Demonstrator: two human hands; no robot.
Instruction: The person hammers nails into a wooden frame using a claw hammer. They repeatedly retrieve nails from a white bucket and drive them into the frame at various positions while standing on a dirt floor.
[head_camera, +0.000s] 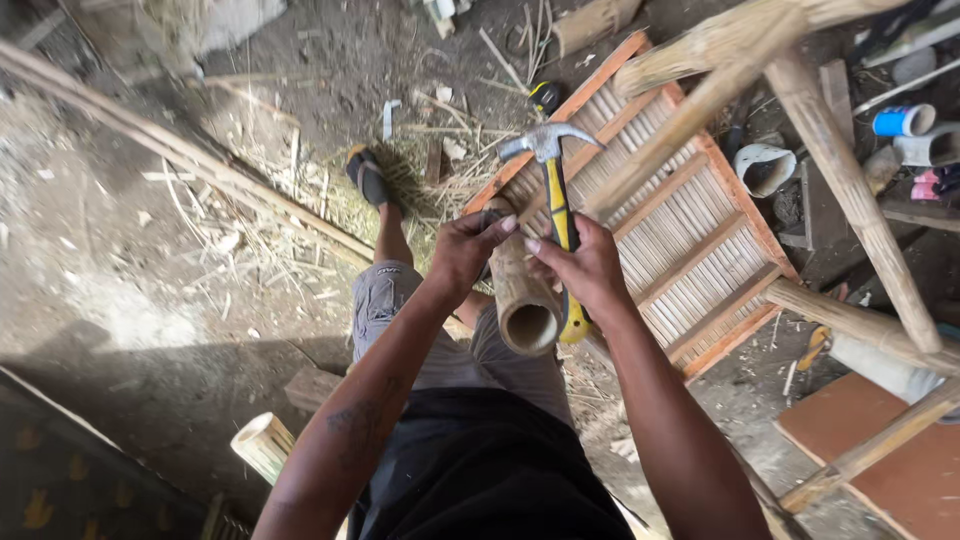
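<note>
Just above the lap, a thick bamboo tube (524, 300) is gripped near its upper end by the left hand (468, 248), fingers curled about it, its hollow cut end turned toward the camera. Beside it, a yellow-and-black claw hammer (556, 200) is held upright in the closed right hand (585, 265), the steel head raised above both hands. Beyond them, a slatted bamboo panel (670, 230) in an orange frame is laid on the dirt floor (130, 260), a sandalled foot (368, 178) planted beside it.
</note>
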